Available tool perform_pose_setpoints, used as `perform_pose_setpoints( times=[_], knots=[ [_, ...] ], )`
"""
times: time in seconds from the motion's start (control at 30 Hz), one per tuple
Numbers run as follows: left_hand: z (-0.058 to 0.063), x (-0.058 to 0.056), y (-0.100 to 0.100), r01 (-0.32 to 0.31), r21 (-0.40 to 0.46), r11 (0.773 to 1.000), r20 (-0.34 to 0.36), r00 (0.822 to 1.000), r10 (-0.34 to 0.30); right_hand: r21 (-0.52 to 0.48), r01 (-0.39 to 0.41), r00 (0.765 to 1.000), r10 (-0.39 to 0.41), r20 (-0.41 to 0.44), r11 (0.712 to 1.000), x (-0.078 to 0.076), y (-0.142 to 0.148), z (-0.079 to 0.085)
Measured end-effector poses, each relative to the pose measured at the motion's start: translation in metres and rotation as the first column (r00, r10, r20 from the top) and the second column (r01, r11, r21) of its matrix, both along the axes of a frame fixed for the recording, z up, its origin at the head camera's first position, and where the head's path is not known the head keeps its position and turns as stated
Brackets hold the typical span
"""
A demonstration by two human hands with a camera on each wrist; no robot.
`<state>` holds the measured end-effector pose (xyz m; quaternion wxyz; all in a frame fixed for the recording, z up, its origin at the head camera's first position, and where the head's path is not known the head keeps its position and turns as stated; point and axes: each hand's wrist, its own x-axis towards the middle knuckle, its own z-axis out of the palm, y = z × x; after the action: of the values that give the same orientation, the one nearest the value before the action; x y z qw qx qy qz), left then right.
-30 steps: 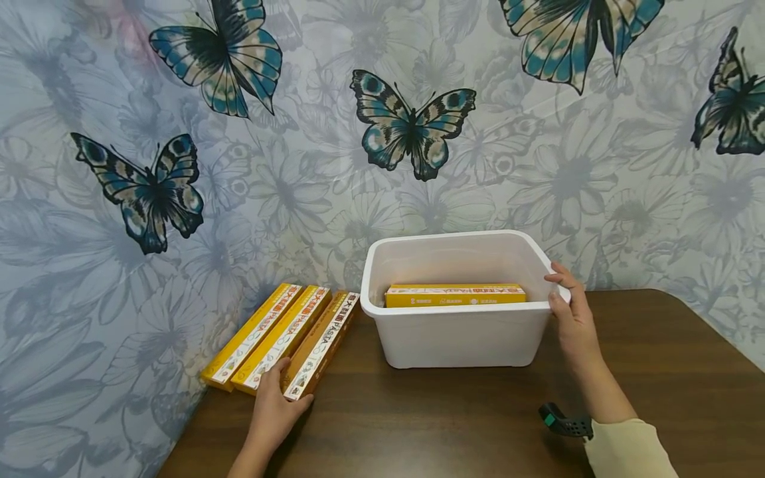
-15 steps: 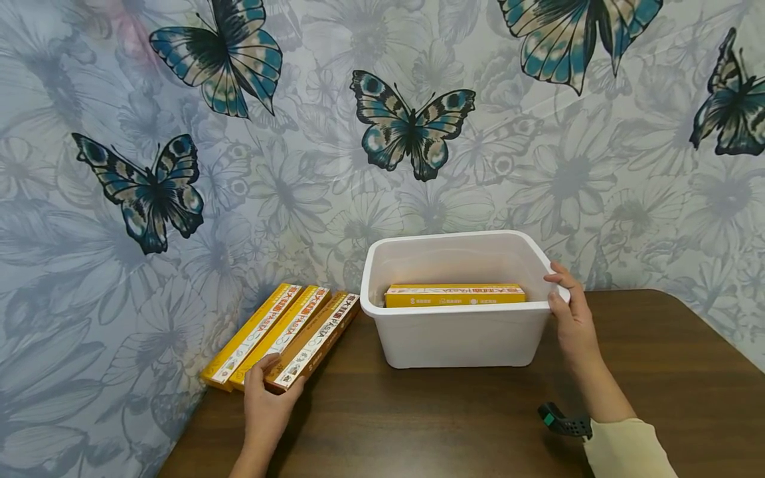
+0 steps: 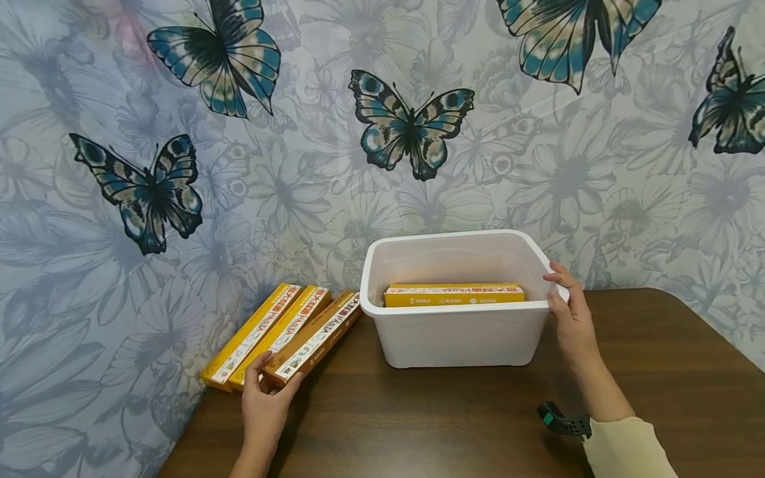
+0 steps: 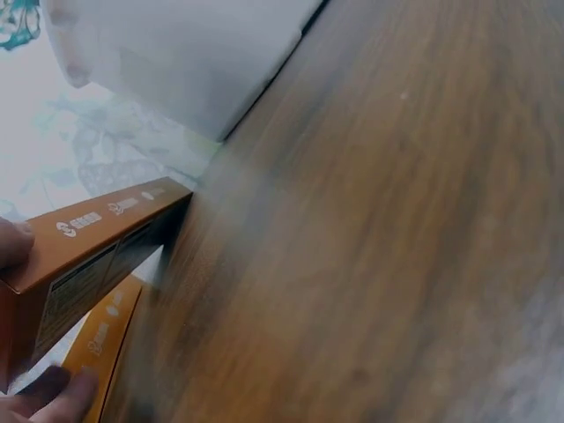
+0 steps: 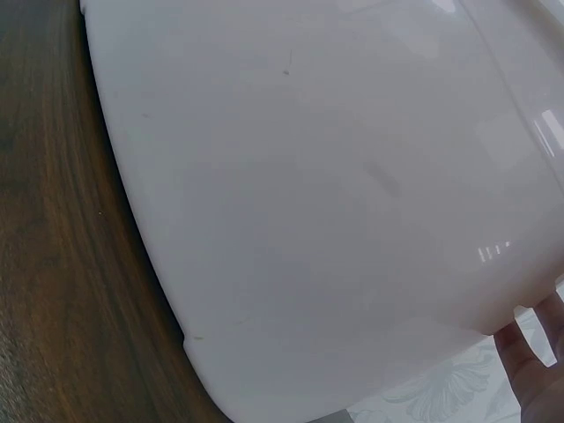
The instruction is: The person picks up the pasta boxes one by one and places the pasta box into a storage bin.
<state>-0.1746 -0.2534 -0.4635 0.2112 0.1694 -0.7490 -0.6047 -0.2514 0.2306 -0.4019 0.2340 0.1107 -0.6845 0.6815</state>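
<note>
My left hand (image 3: 264, 408) grips the near end of a brown pasta box (image 3: 317, 340), thumb on one side and fingers on the other. That box slants toward the white plastic bin (image 3: 460, 340), its far end close to the bin's left corner. In the left wrist view the brown box (image 4: 106, 222) has its near end raised off the wooden table, above a yellow box (image 4: 106, 335). My right hand (image 3: 576, 325) grips the bin's right rim, fingers over the edge and thumb in front. Inside the bin lies a yellow pasta box (image 3: 454, 297), partly hidden by the front wall.
Two yellow pasta boxes, the outer one (image 3: 251, 334) and the inner one (image 3: 299, 317), lie side by side left of the brown box. A butterfly-patterned wall (image 3: 335, 199) borders the wooden table (image 3: 430, 425). A black wristband (image 3: 564, 421) sits by the right sleeve.
My left hand has lifted the brown box's near end and shifted it slightly left and away from me, turning the box toward the bin. The right hand and bin stay put.
</note>
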Motion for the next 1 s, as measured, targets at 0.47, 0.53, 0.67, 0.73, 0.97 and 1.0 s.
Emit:
perform_pose_setpoints(
  times=[0.47,0.53,0.67,0.73,0.97,1.0],
  knots=[
    [0.007,0.001,0.0,0.077,0.348,0.934,-0.061,0.996,-0.059,-0.01,0.005,1.0,-0.005,-0.014,1.0,-0.001,-0.001,0.0],
    [0.009,0.001,0.001,0.075,0.374,0.924,-0.089,0.995,-0.045,-0.008,0.009,1.0,-0.009,-0.011,1.0,-0.001,-0.001,-0.001],
    [0.013,0.003,0.001,0.071,0.397,0.915,-0.139,0.99,-0.016,0.003,0.022,1.0,-0.022,-0.009,1.0,-0.001,-0.001,-0.001],
    [0.016,0.003,0.002,0.065,0.395,0.916,-0.156,0.988,-0.002,0.0,0.022,1.0,-0.022,-0.011,1.0,-0.001,-0.001,-0.001],
    [0.033,0.004,0.01,0.018,0.404,0.915,-0.27,0.958,0.1,0.025,0.035,0.999,-0.035,0.0,0.999,-0.001,0.0,-0.002],
    [0.036,0.004,0.011,0.024,0.417,0.909,-0.296,0.949,0.111,0.029,0.043,0.999,-0.043,-0.001,0.999,-0.001,0.0,-0.001]
  ],
)
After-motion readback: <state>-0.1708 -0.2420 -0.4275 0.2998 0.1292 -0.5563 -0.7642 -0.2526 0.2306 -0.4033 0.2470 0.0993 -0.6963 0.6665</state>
